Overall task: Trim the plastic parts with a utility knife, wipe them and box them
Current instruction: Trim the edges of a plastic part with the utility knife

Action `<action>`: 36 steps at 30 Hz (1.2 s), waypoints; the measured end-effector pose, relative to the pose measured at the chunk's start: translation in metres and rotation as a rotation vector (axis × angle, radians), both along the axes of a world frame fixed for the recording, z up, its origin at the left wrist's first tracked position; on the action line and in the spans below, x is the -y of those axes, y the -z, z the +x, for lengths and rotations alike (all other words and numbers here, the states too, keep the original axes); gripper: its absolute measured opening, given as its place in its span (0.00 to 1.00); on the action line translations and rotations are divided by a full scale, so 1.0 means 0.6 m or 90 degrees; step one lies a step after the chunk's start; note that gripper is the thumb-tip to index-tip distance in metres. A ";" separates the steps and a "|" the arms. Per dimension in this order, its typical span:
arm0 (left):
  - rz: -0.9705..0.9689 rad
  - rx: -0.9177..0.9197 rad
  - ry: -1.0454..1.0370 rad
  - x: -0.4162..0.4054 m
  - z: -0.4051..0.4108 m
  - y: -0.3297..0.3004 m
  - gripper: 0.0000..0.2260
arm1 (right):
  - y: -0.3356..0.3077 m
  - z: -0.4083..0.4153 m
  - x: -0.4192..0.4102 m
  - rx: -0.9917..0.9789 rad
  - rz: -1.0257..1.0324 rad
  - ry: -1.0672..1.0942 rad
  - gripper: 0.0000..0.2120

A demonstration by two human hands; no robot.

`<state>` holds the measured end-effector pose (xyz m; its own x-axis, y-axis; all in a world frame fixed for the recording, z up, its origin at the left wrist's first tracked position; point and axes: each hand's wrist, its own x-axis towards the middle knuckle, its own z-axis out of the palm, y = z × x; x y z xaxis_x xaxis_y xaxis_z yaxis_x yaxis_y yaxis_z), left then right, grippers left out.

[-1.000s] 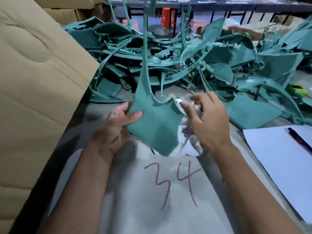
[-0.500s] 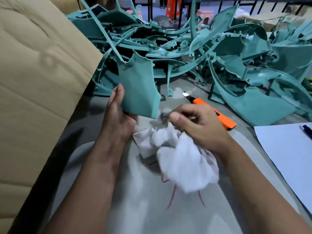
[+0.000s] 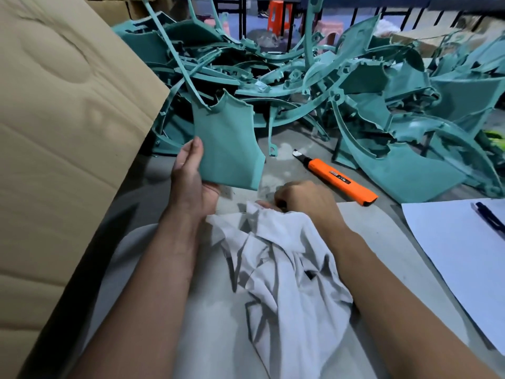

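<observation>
Now, largest first:
Cardboard box [image 3: 62,138]: its flap fills my left side, leaning over the desk [image 3: 377,242] edge.
Pile of teal parts [image 3: 341,86]: heaped across the far side of the desk, tangled strips and panels, looking as it did half a second ago.
White paper [image 3: 459,258]: lies flat at my right, with a dark pen [image 3: 489,217] on its far corner.
White rag [image 3: 284,272]: a second ago it lay under the part; now it is bunched and draped below my right wrist, off the part, spread wider than half a second ago.
Teal part [image 3: 226,143]: I hold it up in front of the pile, left of centre. Its broad panel faces me; its long axis runs from the lower edge near my palm up and to the left, where a thin strip climbs away into the pile. It stands a little higher than half a second ago.
Left hand [image 3: 191,176]: grips the panel's lower left edge, thumb along the side, fingers hidden behind.
Right hand [image 3: 303,201]: curled tight, pinching the rag's top edge, just below the panel's lower right corner.
Utility knife [image 3: 336,177]: orange, lying on the desk right of the part, blade tip pointing up-left, untouched.
</observation>
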<state>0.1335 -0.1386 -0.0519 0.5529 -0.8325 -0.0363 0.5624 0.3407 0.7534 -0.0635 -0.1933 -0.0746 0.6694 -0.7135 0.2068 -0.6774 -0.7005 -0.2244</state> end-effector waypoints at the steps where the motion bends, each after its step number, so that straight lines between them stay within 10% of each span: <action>1: -0.007 0.004 0.001 0.000 0.001 -0.003 0.06 | -0.001 0.001 0.001 0.006 0.012 0.004 0.31; 11: 0.001 0.051 0.076 -0.008 -0.011 0.004 0.22 | -0.013 -0.002 -0.003 0.047 0.057 0.049 0.29; 27: 0.019 0.079 0.042 -0.009 -0.012 0.023 0.15 | -0.021 0.001 0.015 0.093 -0.020 0.119 0.10; 30: 0.001 0.060 0.038 -0.009 -0.006 0.023 0.16 | -0.021 -0.021 0.031 0.157 -0.185 0.221 0.11; 36: 0.051 0.064 0.010 -0.002 -0.006 0.014 0.19 | -0.017 -0.050 0.058 0.058 -0.018 0.322 0.27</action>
